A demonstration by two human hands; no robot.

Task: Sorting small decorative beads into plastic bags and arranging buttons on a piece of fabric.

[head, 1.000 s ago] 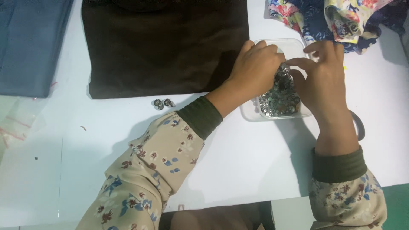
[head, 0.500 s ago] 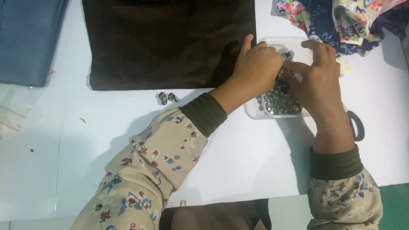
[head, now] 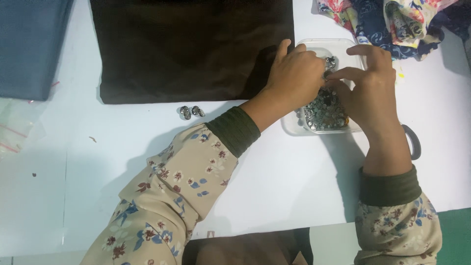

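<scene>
- The left hand (head: pixel 294 76) is curled over the near-left part of a clear plastic container (head: pixel 314 46); its fingers are bent down into the tub and its thumb sticks up toward the far rim. Whether those fingers have pinched anything cannot be told, since the back of the hand hides the tips.
- The right hand (head: pixel 370 91) meets it from the other side, with the forefinger and thumb drawn close together right at the left hand's fingertips, above the small silver metal pieces (head: pixel 324 110). Something tiny may sit between the two hands, but it is too small and too covered to make out.
- Both hands hover over or touch the heap of metal pieces, which fills the near half of the container.
- The container stands on the white table (head: pixel 122 162), just right of a dark brown cloth (head: pixel 191 49) laid flat.
- The left forearm comes in on a slant from the lower left, in a floral beige sleeve with a dark green cuff (head: pixel 235 130); the right forearm runs nearly straight up from the lower right, dressed alike.
- Two loose silver pieces (head: pixel 191 112) lie on the table just below the brown cloth's near edge, well apart from the container.
- A grey looped handle (head: pixel 414 142) peeks out beside the right wrist.
- Folded blue fabric (head: pixel 32 44) lies at far left, and crumpled patterned fabric (head: pixel 392 22) at the far right corner.
</scene>
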